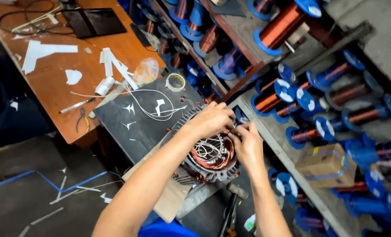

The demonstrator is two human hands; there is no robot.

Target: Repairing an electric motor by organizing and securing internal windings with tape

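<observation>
Head view: both hands work at the top rim of a motor stator [211, 160], a ribbed grey metal shell w/ copper windings and a bundle of white leads inside. It sits on a dark board [138, 123] at the edge of the tabletop [51, 87], just beside the shelf [287, 145] of blue spools of copper wire.

Left hand [211, 119] lies over the far rim, fingers curled down onto the windings; grip looks narrow, pinching at wire, but what exactly it holds is hidden under the knuckles. Right hand [248, 145] is at the rim's right side, fingertips closed narrow on a thin wire or lead, too small to say which.

Handling, as a judgement: shell prob. heavy and stiff, safe to take by the ribbed outside. Copper coils are soft and easily nicked, enamel fragile; leads limp. So hold the body by the fins, touch wire w/ fingertips only.

On the tabletop, well apart: pliers [81, 119], tape roll [175, 82], white paper scraps.
</observation>
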